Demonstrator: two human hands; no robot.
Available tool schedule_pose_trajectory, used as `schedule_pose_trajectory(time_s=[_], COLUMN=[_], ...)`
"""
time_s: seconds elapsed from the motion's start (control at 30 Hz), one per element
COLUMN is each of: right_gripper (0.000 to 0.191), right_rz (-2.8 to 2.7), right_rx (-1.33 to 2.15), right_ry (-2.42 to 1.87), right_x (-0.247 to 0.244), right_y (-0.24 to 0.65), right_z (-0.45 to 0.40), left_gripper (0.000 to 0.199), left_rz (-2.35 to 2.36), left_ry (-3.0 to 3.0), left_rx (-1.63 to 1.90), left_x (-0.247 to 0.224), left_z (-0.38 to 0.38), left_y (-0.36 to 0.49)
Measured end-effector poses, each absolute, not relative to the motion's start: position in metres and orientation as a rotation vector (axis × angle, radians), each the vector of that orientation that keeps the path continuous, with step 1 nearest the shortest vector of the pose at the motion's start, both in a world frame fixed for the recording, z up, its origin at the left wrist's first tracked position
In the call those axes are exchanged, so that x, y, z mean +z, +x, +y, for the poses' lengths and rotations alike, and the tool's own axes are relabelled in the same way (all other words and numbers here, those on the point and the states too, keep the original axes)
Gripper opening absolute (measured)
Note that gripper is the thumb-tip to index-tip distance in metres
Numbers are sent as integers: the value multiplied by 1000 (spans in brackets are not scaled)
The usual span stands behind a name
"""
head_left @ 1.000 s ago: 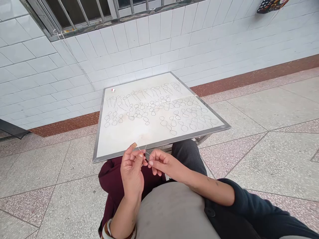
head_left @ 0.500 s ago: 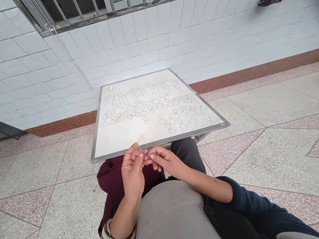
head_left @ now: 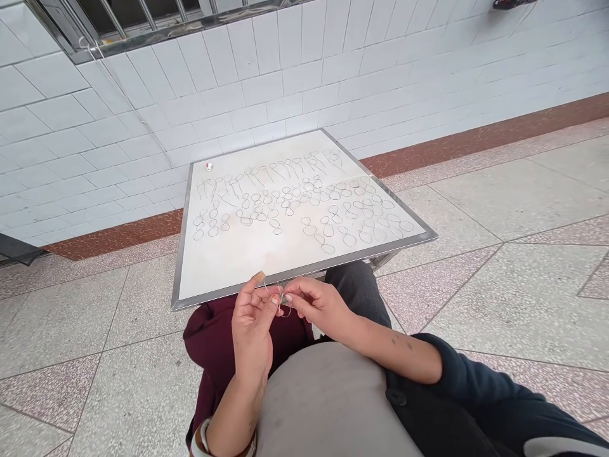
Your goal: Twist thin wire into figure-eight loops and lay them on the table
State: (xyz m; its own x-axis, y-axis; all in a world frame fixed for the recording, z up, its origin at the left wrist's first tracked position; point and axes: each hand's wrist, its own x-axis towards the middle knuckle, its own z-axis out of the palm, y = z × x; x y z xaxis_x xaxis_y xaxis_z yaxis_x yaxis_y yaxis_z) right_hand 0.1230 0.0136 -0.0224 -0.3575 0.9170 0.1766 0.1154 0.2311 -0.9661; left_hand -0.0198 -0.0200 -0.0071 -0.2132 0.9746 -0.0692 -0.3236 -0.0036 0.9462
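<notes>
Between my two hands is a thin pale wire [head_left: 287,315], bent into a loop that hangs below the fingertips. My left hand [head_left: 254,314] pinches it between thumb and fingers, and its index fingertip carries a tan covering. From the right side, my right hand [head_left: 318,304] grips the same wire with thumb and forefinger. Both hands are over my lap, just off the near edge of a white table [head_left: 228,273] with a metal rim. Many thin wire pieces [head_left: 349,240] lie on it in rows, most twisted into figure-eight loops, the farther ones with long loose ends.
A small white and red item [head_left: 209,167] sits at the table's far left corner. Behind the table stands a white tiled wall [head_left: 200,127] with a barred window [head_left: 147,16] at upper left. My knees are under the table's near edge.
The round loop that stood above my fingertips is no longer up there; wire now curves below them. My hands have stayed nearly in place, and the view has shifted slightly.
</notes>
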Motion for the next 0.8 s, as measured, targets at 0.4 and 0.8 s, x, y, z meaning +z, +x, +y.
schedule_pose_trajectory(time_s=[0.4,0.8], right_gripper=[18,17], right_rz=[-1882,-1656], right_rx=[764,1262], right_ry=[-1038,-686], right_x=[-27,-23], right_y=[127,122], right_z=[21,9], left_gripper=[49,46], left_rz=[1138,1037], left_ry=[866,699], left_rx=[1493,1521], left_x=[-6,-10], left_z=[-23,-18], left_y=[-18,-20])
